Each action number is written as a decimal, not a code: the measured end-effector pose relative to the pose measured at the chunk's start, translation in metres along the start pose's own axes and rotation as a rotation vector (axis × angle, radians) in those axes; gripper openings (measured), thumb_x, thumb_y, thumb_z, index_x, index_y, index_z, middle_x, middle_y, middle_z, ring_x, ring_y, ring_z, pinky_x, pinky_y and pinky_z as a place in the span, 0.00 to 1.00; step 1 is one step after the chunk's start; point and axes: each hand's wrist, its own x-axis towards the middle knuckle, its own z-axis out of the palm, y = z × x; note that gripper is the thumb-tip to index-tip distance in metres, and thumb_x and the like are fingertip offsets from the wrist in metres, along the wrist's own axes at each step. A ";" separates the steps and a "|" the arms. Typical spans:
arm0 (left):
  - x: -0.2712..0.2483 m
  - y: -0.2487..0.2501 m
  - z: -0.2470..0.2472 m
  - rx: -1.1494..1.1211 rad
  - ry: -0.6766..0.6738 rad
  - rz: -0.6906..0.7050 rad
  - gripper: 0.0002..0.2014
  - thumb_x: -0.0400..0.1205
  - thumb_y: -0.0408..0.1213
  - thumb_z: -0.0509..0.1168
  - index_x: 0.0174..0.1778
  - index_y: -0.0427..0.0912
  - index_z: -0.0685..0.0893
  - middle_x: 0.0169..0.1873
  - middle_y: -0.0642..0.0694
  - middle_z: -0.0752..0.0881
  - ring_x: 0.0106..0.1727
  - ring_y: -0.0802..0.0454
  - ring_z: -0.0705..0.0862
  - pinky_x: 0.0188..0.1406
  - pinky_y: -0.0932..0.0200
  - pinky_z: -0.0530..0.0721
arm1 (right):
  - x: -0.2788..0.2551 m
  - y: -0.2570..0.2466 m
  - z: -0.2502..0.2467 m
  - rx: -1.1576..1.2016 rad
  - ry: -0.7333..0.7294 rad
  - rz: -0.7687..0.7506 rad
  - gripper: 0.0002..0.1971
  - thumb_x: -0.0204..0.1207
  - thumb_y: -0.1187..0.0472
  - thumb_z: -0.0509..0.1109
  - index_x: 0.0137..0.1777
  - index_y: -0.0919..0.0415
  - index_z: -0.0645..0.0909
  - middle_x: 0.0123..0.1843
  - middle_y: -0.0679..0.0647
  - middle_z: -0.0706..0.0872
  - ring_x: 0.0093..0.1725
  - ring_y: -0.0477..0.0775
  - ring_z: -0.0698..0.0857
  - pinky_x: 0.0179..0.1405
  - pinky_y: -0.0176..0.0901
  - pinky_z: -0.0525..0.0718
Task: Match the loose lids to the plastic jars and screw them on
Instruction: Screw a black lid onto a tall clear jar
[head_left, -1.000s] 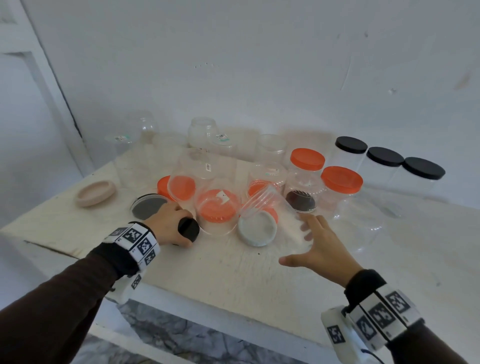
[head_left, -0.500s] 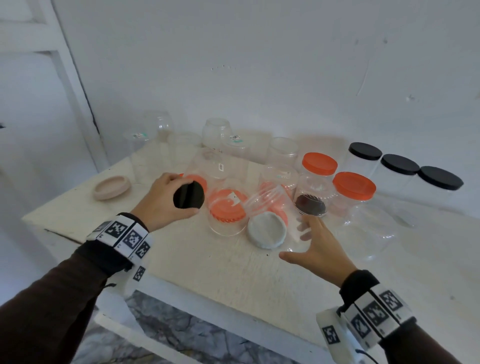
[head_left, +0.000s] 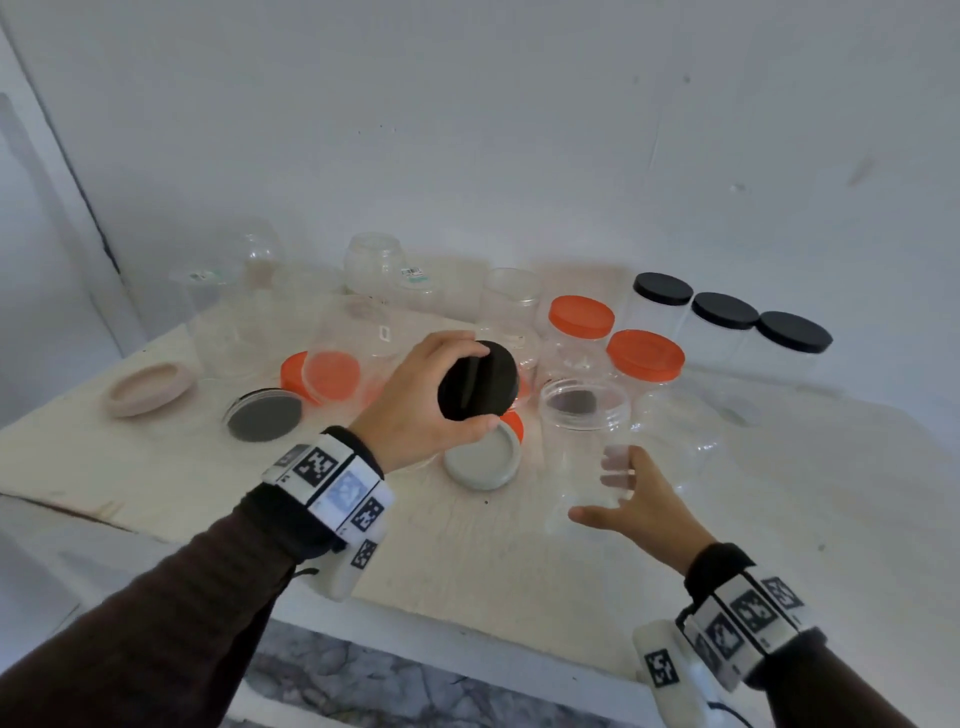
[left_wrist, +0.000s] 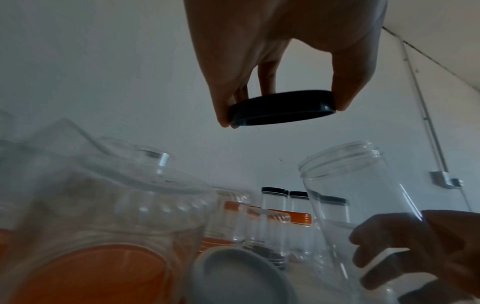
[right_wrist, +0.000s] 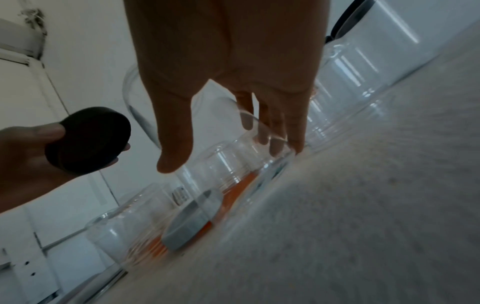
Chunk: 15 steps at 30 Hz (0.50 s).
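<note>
My left hand pinches a black lid by its rim between thumb and fingers, in the air above the table's middle. Just right of it a tall clear jar stands upright with its threaded mouth open. My right hand grips its lower half, fingers showing through the plastic. In the left wrist view the black lid hangs up and left of the jar mouth, apart from it. The right wrist view shows my fingers curled round the jar wall and the black lid at the left.
A grey lid lies under my left hand, and a beige lid lies far left. Several open clear jars stand behind, some over orange lids. Orange-lidded jars and three black-lidded jars stand at right. The table's front edge is near.
My left hand lifted the black lid off the table and carried it up and right. My right hand took hold of the tilted clear jar and stood it upright.
</note>
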 end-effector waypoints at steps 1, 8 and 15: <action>0.004 0.003 0.008 -0.006 -0.015 0.004 0.36 0.63 0.58 0.66 0.66 0.47 0.75 0.67 0.50 0.73 0.68 0.59 0.70 0.63 0.80 0.63 | -0.001 0.003 -0.003 -0.002 -0.002 0.004 0.43 0.58 0.54 0.84 0.70 0.56 0.65 0.66 0.52 0.73 0.62 0.49 0.76 0.55 0.37 0.74; 0.028 0.023 0.052 -0.003 -0.129 0.038 0.38 0.62 0.61 0.63 0.67 0.47 0.74 0.68 0.50 0.71 0.67 0.57 0.65 0.59 0.83 0.59 | -0.010 0.015 -0.016 0.067 -0.008 0.005 0.41 0.62 0.56 0.82 0.66 0.49 0.56 0.66 0.49 0.72 0.66 0.48 0.73 0.61 0.41 0.72; 0.046 0.045 0.078 -0.029 -0.196 0.064 0.32 0.65 0.54 0.70 0.64 0.45 0.74 0.66 0.49 0.73 0.64 0.59 0.68 0.56 0.80 0.64 | -0.009 0.015 -0.023 0.158 0.115 -0.034 0.35 0.60 0.58 0.83 0.63 0.51 0.66 0.61 0.47 0.76 0.62 0.47 0.77 0.50 0.31 0.77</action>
